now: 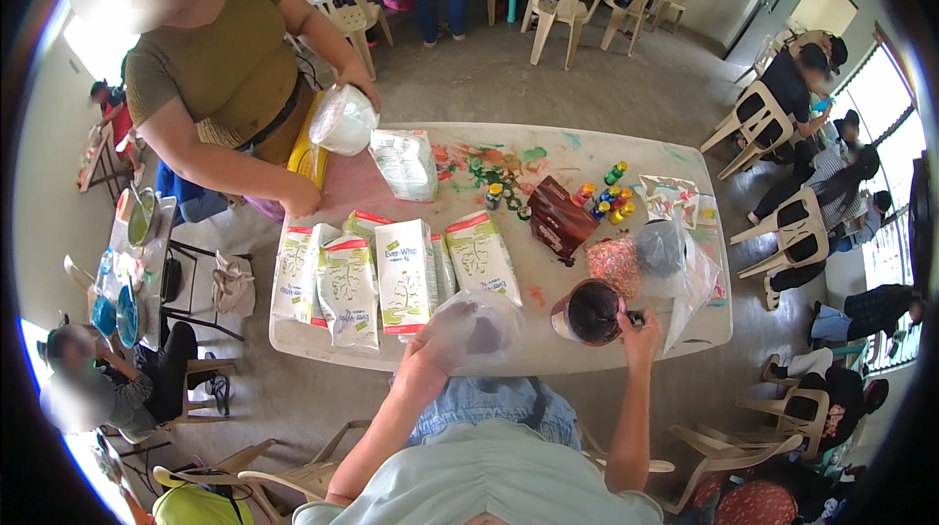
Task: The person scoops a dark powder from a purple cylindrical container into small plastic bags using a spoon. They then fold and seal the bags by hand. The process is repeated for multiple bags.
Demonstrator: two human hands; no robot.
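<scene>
At the table's near edge, my left hand (430, 354) is closed on a translucent plastic container (486, 321), blurred, with a dark patch showing through it. To the right, a round tub (585, 313) of dark brown, glossy filling tilts toward me. My right hand (641, 337) is closed at the tub's right rim, around a dark-smeared handle (636, 318). What the handle belongs to is partly hidden. Beyond the tub lie a bag of multicoloured sprinkles (613, 266) and a clear plastic bag (693, 285). Several white-and-green cartons (403, 275) stand left of my left hand.
Small colouring bottles (614, 200) and a dark brown pouch (562, 219) stand mid-table, by red and green smears on the white table (450, 138). Across at the left, a co-worker (230, 55) holds a white plastic-wrapped bundle (344, 120). Chairs (562, 6) and other people surround the table.
</scene>
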